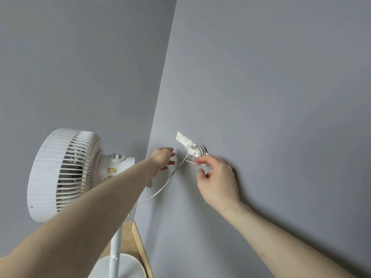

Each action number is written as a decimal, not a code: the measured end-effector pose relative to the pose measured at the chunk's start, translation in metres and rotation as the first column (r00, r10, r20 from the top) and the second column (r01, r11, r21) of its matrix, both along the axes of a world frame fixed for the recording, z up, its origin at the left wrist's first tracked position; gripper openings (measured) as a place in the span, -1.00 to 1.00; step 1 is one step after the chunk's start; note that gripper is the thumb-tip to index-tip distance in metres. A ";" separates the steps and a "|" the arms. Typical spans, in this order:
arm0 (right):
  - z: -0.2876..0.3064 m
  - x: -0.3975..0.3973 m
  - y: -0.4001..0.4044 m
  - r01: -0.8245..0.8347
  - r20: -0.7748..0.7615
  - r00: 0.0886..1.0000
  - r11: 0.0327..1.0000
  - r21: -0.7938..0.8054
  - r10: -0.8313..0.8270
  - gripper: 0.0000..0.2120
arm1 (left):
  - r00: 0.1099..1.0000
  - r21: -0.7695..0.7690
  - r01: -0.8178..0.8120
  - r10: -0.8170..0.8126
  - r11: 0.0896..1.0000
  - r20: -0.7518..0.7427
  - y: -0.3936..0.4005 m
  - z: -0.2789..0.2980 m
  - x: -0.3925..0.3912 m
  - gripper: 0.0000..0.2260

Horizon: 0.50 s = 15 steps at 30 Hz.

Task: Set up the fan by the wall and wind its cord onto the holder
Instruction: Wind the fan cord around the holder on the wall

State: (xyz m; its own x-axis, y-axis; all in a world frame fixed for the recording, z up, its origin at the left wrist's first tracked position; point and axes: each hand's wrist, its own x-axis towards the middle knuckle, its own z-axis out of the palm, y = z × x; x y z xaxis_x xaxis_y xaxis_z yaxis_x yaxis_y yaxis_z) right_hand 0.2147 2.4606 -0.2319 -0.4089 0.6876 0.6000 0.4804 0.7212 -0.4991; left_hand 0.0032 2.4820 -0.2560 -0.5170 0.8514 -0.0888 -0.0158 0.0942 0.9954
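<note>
Pinching the cord point(170, 177), the left hand point(162, 160) feeds slack from nine o'clock — the right hand point(215, 181) grips the loop at the holder point(190, 146) for winding.

Illumination: soft, even, moderately bright; no glare, no blown highlights. Matte grey painted wall point(261, 77) shows smooth tonal gradient, darker toward upper left corner. Right hand point(215, 181) casts diffuse dark shadow on wall just right of and below it; forearm shadow runs alongside. Focus: sharp at centre. Wide-angle distortion: wall corner line leans, forearms stretched at lower edge.
</note>
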 end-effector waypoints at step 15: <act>0.017 0.002 0.003 0.073 0.398 0.915 0.997 0.011 -0.071 -0.42 | 0.955 0.201 -0.044 0.100 0.979 -0.280 0.004 0.092 0.013 -0.52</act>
